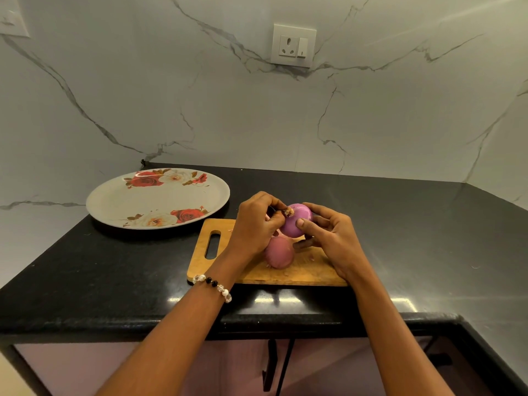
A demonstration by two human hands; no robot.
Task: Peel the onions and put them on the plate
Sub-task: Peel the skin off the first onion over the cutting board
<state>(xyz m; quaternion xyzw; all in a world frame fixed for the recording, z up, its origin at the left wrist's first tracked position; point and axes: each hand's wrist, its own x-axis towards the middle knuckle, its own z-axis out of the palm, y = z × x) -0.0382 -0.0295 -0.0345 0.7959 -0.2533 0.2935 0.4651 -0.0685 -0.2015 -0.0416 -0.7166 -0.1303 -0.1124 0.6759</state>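
White marble with grey veins covers the wall behind a black polished stone table (pixel 85 281), and a white socket with a switch (pixel 293 45) is set into that wall, well above both hands. Far to the left of the left hand, a round cream plate with red and white rose prints (pixel 120 207) lies flat on the table with nothing on it. Just right of the plate, a rectangular wooden cutting board with a slotted handle (pixel 303 270) lies beneath the hands. The left hand (pixel 257 221), with a bracelet of white, clear and black beads (pixel 213 284) on its wrist, has its fingers curled and pinches the dry brown root tuft at the top of a glossy, peeled purple onion (pixel 297 224), which is held in the air above the board. Below that hand, touching its heel, a duller reddish-pink onion with its skin on (pixel 278 254) rests on the board. The right hand (pixel 328 232) grips the purple onion from the right side, thumb pressed on its front and fingers wrapped behind and under it. A few small skin scraps lie on the board near the right hand.
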